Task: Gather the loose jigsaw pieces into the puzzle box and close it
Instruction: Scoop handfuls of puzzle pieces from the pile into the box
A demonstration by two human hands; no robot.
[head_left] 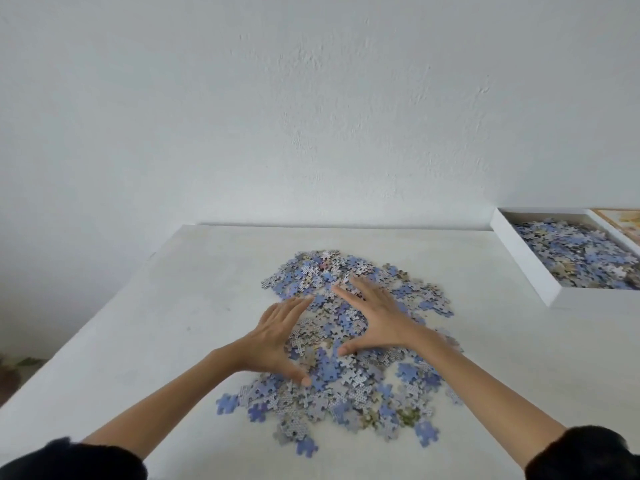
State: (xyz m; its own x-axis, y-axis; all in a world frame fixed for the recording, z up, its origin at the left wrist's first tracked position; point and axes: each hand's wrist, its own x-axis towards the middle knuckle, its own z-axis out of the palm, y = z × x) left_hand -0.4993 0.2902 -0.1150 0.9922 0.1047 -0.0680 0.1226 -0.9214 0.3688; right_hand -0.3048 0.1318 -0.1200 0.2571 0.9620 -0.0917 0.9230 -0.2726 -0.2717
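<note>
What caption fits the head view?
The left hand and right hand spread flat on loose jigsaw pieces on a white table; the open puzzle box, partly filled, sits far right.

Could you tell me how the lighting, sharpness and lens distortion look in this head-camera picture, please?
Head view: soft, even light, no glare or hard shadows around the left hand and right hand; wide-angle distortion bends the table edges; the puzzle box is cut off at the right frame edge.
</note>
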